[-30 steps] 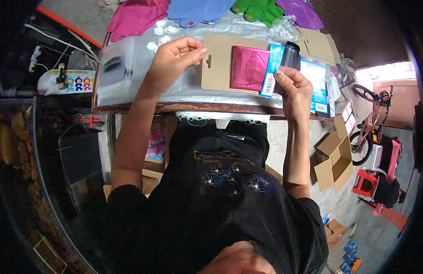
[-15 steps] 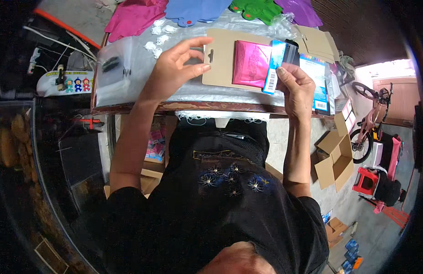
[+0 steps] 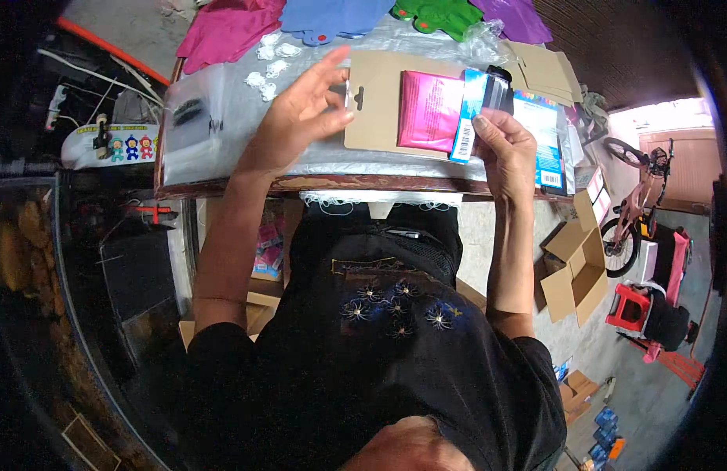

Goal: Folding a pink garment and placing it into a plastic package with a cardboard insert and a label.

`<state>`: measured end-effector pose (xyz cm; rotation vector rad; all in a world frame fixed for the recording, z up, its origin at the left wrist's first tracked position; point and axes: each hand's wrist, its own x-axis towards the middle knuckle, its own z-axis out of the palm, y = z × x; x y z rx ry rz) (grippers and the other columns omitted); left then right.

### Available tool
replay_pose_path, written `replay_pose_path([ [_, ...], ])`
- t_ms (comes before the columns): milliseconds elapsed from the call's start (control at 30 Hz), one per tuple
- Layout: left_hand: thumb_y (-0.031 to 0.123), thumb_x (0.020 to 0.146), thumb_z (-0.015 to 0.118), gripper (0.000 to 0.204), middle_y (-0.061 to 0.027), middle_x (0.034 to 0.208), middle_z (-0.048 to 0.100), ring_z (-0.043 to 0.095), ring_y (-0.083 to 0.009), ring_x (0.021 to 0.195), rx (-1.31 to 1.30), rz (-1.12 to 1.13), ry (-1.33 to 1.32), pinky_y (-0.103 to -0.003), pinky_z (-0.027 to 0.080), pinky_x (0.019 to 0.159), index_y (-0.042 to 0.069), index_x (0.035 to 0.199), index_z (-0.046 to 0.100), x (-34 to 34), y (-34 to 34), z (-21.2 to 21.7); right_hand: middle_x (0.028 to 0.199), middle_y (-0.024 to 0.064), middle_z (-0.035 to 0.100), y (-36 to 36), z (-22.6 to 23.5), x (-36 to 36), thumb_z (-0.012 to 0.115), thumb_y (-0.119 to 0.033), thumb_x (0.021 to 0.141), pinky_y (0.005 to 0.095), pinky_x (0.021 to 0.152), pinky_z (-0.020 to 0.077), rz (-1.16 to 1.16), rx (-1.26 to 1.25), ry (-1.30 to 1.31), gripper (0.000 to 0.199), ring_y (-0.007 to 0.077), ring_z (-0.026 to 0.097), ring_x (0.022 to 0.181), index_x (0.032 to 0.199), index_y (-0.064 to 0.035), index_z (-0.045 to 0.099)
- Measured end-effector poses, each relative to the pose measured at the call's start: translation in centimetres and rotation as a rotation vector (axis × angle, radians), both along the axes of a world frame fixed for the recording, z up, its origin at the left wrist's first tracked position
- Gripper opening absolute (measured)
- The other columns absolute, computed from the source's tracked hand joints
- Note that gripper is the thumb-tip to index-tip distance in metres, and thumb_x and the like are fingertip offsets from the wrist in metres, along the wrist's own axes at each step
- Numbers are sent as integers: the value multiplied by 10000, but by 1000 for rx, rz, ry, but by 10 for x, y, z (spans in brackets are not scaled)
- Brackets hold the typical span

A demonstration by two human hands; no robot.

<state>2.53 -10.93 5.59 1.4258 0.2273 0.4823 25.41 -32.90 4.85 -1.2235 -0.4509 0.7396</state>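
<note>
A brown cardboard backing card (image 3: 373, 118) with a hang slot at its left end is held up over the table. On it sits a flat pink packet (image 3: 431, 111) with small print. Beside the packet, a narrow blue and white printed strip (image 3: 467, 114) with a barcode overlaps the card's right part. My right hand (image 3: 508, 153) pinches this end, thumb on top, the other fingers partly hidden. My left hand (image 3: 301, 114) is open just left of the slotted end, fingers curved apart; whether a fingertip touches the card's edge is hard to tell.
Pink, blue, green and purple cloth pieces (image 3: 332, 17) lie along the table's far side. White string bundles (image 3: 268, 67), a clear bag (image 3: 192, 118), brown cards (image 3: 546, 72) and a blue printed package (image 3: 550, 141) surround my hands. An open carton (image 3: 577, 271) stands on the floor at right.
My left hand has shifted slightly left and its fingers have spread away from the slotted end. The card has moved a little left; my right hand keeps its pinch.
</note>
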Motion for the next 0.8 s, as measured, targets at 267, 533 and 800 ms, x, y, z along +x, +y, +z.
replay_pose_path([
  [267, 117, 987, 657, 524, -123, 1193, 682, 630, -118, 1011, -124, 55, 106, -261, 503, 866, -68, 1440, 468, 4, 9, -8, 864, 73, 737, 4, -1, -2, 765, -27, 887, 258, 609, 587, 15, -12, -4, 136, 116, 683, 682, 1011, 20, 732],
  [533, 211, 900, 767, 748, -189, 1361, 610, 602, -213, 1235, -145, -59, 140, -328, 497, 1003, -69, 1484, 393, 1, -2, -1, 882, 69, 739, 1, -13, 13, 756, -50, 898, 247, 657, 572, 51, -52, 38, 139, 119, 690, 717, 1026, -5, 727],
  [800, 340, 586, 996, 1329, -186, 1594, 347, 440, -295, 1412, 796, 163, 113, -414, 412, 1126, -12, 1591, 200, 34, -43, -11, 990, 92, 739, 20, -38, 12, 698, -48, 935, 283, 781, 605, 246, 104, 428, 210, 156, 724, 854, 1130, 24, 678],
])
